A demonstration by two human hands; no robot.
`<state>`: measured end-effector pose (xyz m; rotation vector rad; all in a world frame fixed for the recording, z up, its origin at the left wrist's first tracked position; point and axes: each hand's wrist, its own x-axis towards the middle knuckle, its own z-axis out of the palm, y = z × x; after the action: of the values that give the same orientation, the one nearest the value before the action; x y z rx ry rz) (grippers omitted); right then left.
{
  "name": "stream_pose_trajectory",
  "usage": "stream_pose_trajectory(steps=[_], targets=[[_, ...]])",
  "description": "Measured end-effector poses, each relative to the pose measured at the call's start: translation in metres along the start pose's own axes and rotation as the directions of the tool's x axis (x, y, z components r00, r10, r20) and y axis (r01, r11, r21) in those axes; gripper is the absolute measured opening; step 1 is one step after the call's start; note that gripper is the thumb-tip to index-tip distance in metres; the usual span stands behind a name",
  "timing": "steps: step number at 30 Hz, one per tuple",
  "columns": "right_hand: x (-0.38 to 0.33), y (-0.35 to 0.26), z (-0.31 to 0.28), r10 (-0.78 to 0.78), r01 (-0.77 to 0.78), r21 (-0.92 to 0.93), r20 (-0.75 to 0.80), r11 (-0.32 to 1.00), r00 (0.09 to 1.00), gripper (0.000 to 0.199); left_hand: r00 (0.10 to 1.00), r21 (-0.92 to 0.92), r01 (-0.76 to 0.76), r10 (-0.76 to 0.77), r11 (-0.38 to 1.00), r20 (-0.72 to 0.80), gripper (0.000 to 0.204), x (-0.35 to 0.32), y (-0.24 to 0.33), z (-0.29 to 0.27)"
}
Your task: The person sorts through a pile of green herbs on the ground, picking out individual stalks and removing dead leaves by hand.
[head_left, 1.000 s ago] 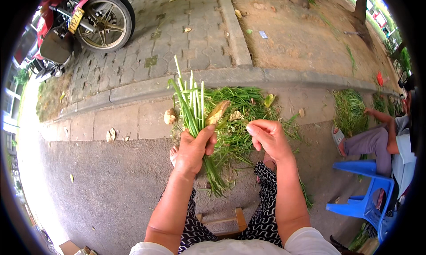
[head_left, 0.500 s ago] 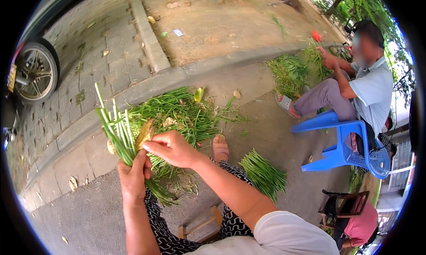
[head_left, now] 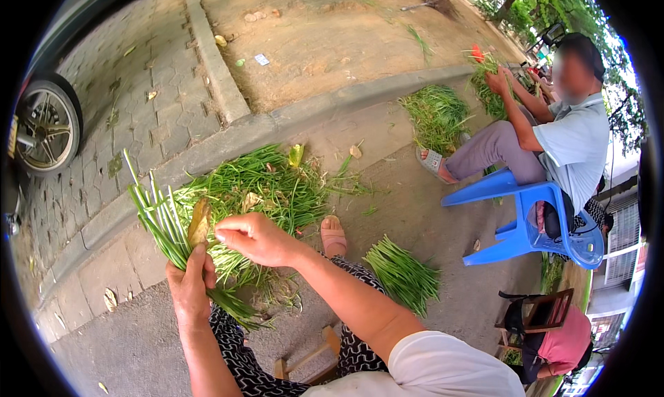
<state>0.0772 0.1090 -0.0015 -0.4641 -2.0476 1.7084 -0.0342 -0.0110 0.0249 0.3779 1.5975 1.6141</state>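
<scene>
My left hand [head_left: 190, 286] is closed around a bunch of garlic chives [head_left: 160, 214], pale stem ends pointing up and left. Green leaves hang out below the fist. A dry brown leaf [head_left: 200, 220] stands against the bunch just above my left fingers; whether they grip it I cannot tell. My right hand [head_left: 259, 239] is just right of that leaf, apart from it, with thumb and forefinger pinched together and the other fingers curled. Anything between those fingertips is too small to make out. Behind both hands spreads a loose heap of chives [head_left: 277, 182] on the ground.
A neat bundle of chives [head_left: 403, 274] lies right of my sandalled foot [head_left: 333, 236]. At the right, a person [head_left: 573, 141] on a blue plastic chair [head_left: 522, 220] handles greens beside another green pile [head_left: 436, 113]. A curb [head_left: 304, 106] runs behind; a car wheel [head_left: 47, 127] is far left.
My right hand has come away from the dry leaf, which it was touching before. The leaf stays by the bunch. The whole view has shifted slightly.
</scene>
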Motion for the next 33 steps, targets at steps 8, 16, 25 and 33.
stream_pose_trajectory(steps=[8, 16, 25, 33], targets=[[0.002, 0.006, -0.052, 0.336, 0.019, 0.486, -0.632, 0.874, 0.698, 0.012, 0.991, -0.19, 0.127, -0.132, 0.974, -0.017, 0.015, 0.009, 0.001, -0.015], [-0.003, -0.007, -0.015, 0.439, -0.128, 0.686, -0.3, 0.716, 0.847, 0.014, 0.967, -0.513, 0.256, -0.221, 0.819, 0.13, 0.011, 0.013, 0.003, -0.023], [-0.007, 0.005, 0.024, 0.642, -0.343, 0.839, -0.011, 0.423, 0.767, 0.042, 0.97, -0.444, 0.241, -0.192, 0.863, 0.152, 0.011, 0.007, 0.002, -0.012], [-0.003, 0.003, 0.032, 0.579, -0.16, 0.886, -0.139, 0.435, 0.804, 0.014, 0.984, -0.188, 0.157, -0.139, 0.97, 0.107, 0.014, 0.001, -0.002, -0.015]])
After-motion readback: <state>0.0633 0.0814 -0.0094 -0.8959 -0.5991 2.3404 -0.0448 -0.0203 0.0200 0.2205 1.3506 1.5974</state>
